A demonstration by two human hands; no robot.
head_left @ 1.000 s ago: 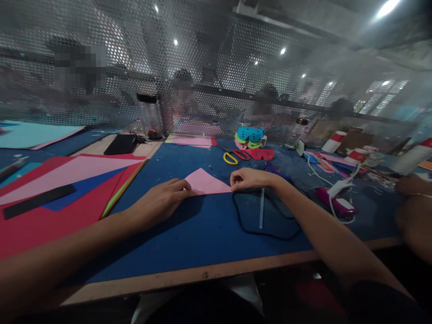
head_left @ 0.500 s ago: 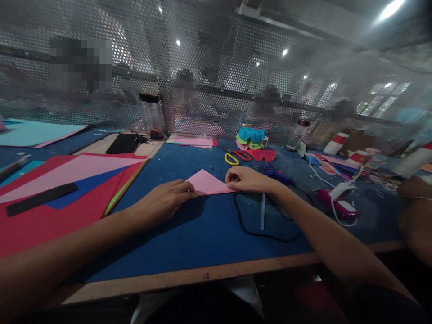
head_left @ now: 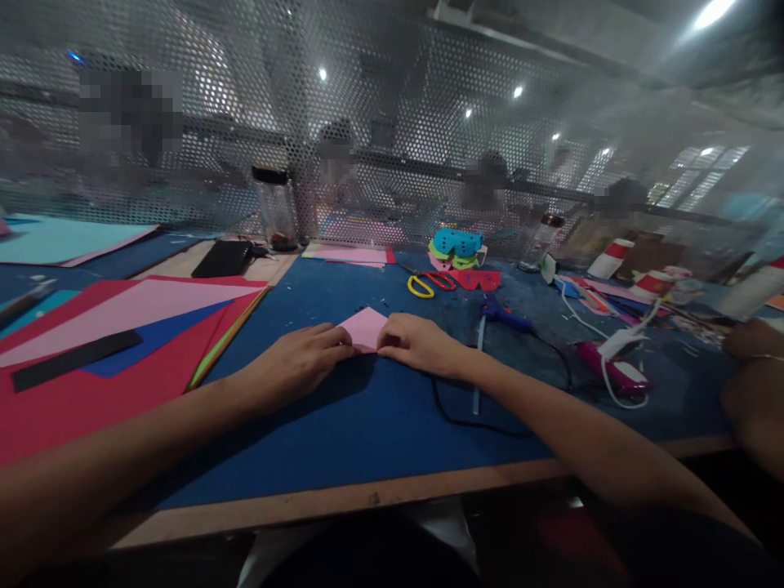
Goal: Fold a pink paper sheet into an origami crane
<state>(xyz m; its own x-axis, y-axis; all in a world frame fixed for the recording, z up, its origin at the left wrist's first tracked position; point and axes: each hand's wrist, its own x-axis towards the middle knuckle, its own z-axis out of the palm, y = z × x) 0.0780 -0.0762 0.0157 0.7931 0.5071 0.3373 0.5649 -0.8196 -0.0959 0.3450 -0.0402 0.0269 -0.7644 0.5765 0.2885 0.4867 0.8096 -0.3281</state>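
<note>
Sliding left, the right hand [head_left: 416,347] now meets the left hand [head_left: 300,363], both holding down the small pink folded paper [head_left: 366,327] between them.

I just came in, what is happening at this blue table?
A person works at the blue table mat with two bare hands. The left hand and the right hand both have fingertips on a small pink paper piece, which lies on the mat between them. Yellow-and-red scissors lie behind it, and large red, pink and blue sheets lie to the left.
</note>
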